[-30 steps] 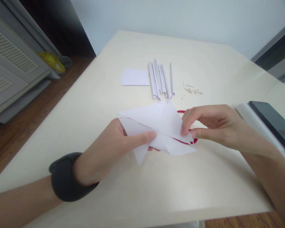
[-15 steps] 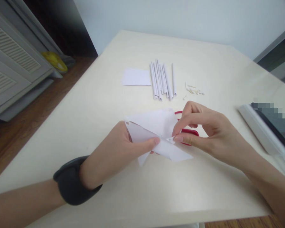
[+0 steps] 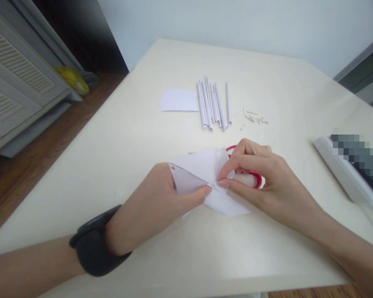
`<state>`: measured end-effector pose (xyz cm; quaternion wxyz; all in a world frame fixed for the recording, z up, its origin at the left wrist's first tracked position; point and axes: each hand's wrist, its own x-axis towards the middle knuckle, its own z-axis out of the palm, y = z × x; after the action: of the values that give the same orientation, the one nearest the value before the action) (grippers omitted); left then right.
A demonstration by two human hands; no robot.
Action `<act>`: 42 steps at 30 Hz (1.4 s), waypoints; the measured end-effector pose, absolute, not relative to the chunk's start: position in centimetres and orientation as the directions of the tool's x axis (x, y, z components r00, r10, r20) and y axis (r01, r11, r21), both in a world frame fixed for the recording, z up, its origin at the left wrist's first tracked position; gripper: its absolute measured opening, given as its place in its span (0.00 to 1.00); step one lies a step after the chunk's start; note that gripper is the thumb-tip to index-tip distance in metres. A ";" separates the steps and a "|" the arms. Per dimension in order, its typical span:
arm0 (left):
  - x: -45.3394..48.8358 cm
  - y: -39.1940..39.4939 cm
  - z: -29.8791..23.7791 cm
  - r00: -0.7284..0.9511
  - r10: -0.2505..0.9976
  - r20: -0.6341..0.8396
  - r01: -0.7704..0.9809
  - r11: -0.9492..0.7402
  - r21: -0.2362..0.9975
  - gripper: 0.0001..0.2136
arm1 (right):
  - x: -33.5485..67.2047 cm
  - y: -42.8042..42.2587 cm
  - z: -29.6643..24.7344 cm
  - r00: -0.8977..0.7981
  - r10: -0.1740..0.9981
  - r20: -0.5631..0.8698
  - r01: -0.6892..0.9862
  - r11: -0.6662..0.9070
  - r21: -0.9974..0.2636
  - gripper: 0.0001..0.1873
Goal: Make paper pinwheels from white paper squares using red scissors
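Head view: The folded paper (image 3: 199,163) is located above the near half of the table (image 3: 205,256), between both hands. It is thin, white and matte, with angled flaps meeting near the centre; a small hole shows near its left corner. The left hand (image 3: 161,198) grips the paper's left side, thumb pressed flat on top; its other fingers are largely hidden by the sheet. The right hand (image 3: 261,178) has thumb and index finger closed together, pinching a paper tip at the centre. The pinched tip is too small to make out fully.

A smooth red looped handle (image 3: 258,180) lies behind the right hand and paper, partly covered by both. Beyond lie slender paper tubes (image 3: 214,103), a flat rectangular paper stack (image 3: 179,100) beside them, and short pale sticks (image 3: 253,117), too small to identify. A black wristband (image 3: 99,244) encircles the left wrist. At right, a dark slab (image 3: 357,157) rests on a white block (image 3: 335,169); the slab's face is pixelated, and the frame edge cuts it off.
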<state>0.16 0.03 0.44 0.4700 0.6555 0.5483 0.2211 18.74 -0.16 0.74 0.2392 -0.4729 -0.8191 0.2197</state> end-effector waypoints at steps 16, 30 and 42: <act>-0.6 -0.1 -0.7 0.390 0.897 -0.210 0.531 -0.032 0.847 0.08 | 18.5 -0.5 0.9 -0.408 0.905 0.124 0.703 0.398 -0.589 0.06; -0.7 -0.1 -0.8 0.380 0.901 -0.208 0.571 -0.051 0.819 0.10 | 18.5 -0.6 0.8 -0.419 0.899 0.127 0.718 0.414 -0.560 0.04; -0.6 -0.1 -0.8 0.392 0.897 -0.205 0.533 -0.040 0.845 0.10 | 18.3 -0.5 0.8 -0.403 0.908 0.114 0.722 0.392 -0.570 0.05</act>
<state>-0.57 -0.14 -0.77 0.4631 0.6938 0.5154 0.1965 18.33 -0.53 0.78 0.2093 -0.5045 -0.8077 0.2221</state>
